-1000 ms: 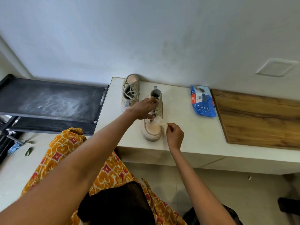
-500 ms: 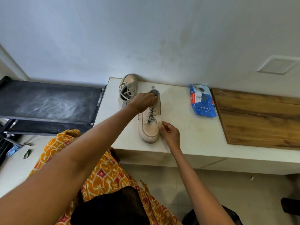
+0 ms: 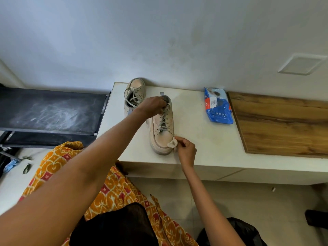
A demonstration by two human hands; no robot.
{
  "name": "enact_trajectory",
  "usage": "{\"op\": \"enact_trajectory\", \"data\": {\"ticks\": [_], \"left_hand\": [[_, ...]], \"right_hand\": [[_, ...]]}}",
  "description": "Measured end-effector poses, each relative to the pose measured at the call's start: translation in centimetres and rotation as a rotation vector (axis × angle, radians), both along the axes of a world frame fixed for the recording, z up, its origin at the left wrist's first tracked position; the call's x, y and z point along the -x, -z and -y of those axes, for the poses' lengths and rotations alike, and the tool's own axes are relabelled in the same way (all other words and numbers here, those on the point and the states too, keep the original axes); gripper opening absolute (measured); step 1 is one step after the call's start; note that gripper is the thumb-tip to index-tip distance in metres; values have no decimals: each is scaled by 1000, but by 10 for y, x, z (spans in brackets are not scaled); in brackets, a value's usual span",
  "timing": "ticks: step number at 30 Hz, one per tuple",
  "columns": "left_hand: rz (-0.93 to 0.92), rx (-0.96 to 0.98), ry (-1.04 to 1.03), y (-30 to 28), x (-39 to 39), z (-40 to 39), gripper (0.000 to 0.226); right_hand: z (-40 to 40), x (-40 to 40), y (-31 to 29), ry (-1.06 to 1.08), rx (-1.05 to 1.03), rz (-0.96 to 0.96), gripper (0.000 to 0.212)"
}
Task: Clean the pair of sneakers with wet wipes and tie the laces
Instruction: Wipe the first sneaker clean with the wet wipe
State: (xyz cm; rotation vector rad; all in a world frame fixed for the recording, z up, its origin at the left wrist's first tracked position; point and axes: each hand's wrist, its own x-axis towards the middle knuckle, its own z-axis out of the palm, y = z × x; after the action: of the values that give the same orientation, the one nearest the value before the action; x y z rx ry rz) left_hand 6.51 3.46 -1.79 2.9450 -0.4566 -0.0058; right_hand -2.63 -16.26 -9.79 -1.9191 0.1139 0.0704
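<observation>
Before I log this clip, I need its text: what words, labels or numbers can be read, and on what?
Wipes pack: a white label with a barcode and small print on a red strip, too blurred to read.
Sneakers: no readable brand or text.
Nothing else bears writing.

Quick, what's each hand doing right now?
Left hand: closed, gripping the collar of the near sneaker.
Right hand: closed, pinching a wet wipe against that sneaker's toe side.

My right hand point(image 3: 186, 150) now rubs the wipe point(image 3: 172, 143) lower on the sneaker point(image 3: 162, 134), down by the toe's right edge.
</observation>
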Motion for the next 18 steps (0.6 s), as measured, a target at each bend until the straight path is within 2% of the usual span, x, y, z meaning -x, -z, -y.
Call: {"op": "enact_trajectory", "data": {"ticks": [4,8,11,14,18], "left_hand": [[5,-93,-40,-3,-2,6,14],[77,-19,-126,5,1,26,13],[138,61,-197,11,6,42,15],[161,70,-219,6,8,47,16],[186,38,-239,6,12,49,15]], "right_hand": [[10,5,-2,-9,67,15,21],[31,-39,-20,104,172,43,18],[48,-72,-24,-61,381,-65,18],[53,-75,-25,-177,497,-123,19],[53,-34,-17,-18,564,18,18]]}}
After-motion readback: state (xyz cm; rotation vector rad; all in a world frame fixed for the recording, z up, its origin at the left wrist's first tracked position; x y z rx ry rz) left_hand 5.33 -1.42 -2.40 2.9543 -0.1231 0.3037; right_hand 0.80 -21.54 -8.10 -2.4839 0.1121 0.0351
